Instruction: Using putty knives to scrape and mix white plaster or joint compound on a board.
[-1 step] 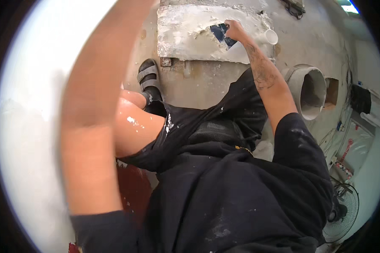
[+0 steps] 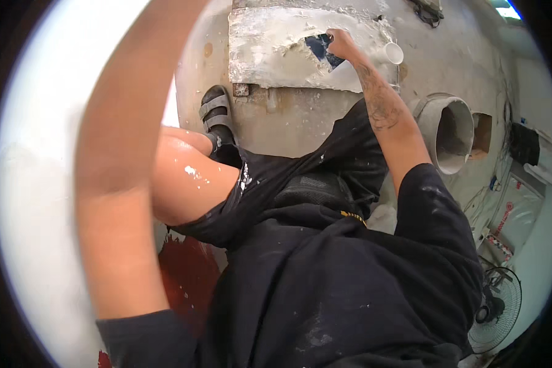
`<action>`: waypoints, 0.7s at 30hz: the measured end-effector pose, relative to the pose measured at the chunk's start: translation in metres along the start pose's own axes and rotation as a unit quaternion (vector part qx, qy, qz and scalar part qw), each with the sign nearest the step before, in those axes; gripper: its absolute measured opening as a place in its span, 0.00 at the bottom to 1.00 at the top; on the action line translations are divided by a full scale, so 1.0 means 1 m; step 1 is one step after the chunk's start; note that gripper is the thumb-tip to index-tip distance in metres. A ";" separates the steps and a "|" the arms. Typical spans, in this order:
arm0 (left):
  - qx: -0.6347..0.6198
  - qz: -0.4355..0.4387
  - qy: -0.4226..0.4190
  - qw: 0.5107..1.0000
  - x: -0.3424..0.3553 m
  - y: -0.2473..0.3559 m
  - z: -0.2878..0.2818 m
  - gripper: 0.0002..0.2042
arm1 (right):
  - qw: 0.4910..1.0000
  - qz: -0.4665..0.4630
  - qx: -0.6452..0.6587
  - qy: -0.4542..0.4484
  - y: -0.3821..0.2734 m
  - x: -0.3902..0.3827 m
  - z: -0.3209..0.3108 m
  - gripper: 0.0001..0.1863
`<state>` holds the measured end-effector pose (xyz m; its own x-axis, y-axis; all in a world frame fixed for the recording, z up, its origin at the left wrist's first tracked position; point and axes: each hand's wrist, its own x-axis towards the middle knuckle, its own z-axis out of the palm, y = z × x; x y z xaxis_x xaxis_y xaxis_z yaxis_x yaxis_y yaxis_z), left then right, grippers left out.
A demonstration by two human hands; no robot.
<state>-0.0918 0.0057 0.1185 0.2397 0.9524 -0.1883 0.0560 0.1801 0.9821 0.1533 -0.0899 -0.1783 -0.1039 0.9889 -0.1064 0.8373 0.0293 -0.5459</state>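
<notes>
My right hand (image 2: 341, 45) is closed on the upper edge of a dark flat putty scraper (image 2: 319, 49) with pale smears on its face. The scraper's blade rests against a board (image 2: 260, 58) thickly coated with whitish plaster compound, rough and lumpy around the blade. At the board's right end is a small white cup (image 2: 393, 53). My left arm stretches up along the white wall (image 2: 37, 184), and its hand lies beyond the top edge of the picture.
A grey-white bucket (image 2: 432, 132) lies on its side at the right, with a cardboard box (image 2: 482, 136) behind it. Farther right are a fan (image 2: 494, 313) and cables. My sandalled foot (image 2: 216, 113) is below the board's left end; dark red floor (image 2: 187, 276) shows under me.
My left arm has shifted slightly left, uncovering more of my thigh and the red floor. The right hand and the scraper look unmoved.
</notes>
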 end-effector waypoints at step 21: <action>-0.188 -0.006 -0.100 0.977 -0.110 0.047 0.015 0.07 | 0.961 -0.075 -0.259 0.058 -0.036 -0.073 0.059 0.10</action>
<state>-0.1011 -0.0947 0.1848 0.4288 0.8888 -0.1617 -0.2906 0.3052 0.9069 0.0989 -0.1713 -0.2002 -0.2094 0.9765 0.0502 0.9755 0.2122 -0.0578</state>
